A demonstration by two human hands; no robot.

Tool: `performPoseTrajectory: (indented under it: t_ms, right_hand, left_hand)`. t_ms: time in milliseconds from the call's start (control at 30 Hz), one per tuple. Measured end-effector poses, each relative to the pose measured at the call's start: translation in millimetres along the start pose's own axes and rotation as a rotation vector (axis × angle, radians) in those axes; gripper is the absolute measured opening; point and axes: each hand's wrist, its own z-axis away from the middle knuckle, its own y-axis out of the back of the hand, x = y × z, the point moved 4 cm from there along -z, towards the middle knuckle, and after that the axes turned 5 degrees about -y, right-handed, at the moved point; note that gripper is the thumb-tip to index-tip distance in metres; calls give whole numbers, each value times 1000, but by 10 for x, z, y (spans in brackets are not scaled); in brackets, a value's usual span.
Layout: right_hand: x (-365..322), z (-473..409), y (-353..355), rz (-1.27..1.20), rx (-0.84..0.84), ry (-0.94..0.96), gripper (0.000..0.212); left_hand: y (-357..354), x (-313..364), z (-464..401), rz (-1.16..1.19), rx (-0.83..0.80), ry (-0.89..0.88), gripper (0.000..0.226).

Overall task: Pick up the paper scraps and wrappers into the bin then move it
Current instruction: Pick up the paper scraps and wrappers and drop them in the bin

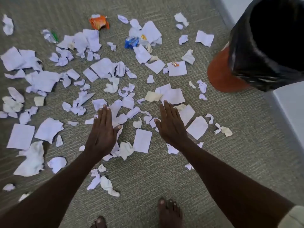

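Several white paper scraps (142, 140) lie scattered over the grey carpet (230, 162). Among them at the far side lie an orange wrapper (99, 22), a blue wrapper (131, 42) and a clear wrapper with green on it (50, 36). An orange bin (219, 74) lined with a black bag (243, 51) stands at the upper right, its mouth open. My left hand (102, 132) and my right hand (171, 125) reach out side by side over the scraps, palms down, fingers straight and together. Neither hand holds anything.
A pale wall with a skirting edge (289, 109) runs along the right side behind the bin. My bare feet (169, 213) stand on the carpet at the bottom edge. A small gold wrapper (174, 64) lies on a square scrap near the bin.
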Motion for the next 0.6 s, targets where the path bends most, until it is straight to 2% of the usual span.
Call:
performPoseTrajectory:
  t_ms: [200,333,467,600]
  right_hand:
    - [134,-239,-642,24,-86,-39,60]
    - [160,-239,-997,28,-83,-48,64]
    - [182,-182,-1126,-41,7,-52,64]
    - [205,-199,-1130,-90,60,-39,64]
  left_hand:
    - [-592,-111,-202,-59,-1,34,75]
    - [-872,-207,-283,-156,2,62,72]
    - [-968,-201,-305,-247,42,67,74]
    - [-990,-187,-299,-219,150,66,70]
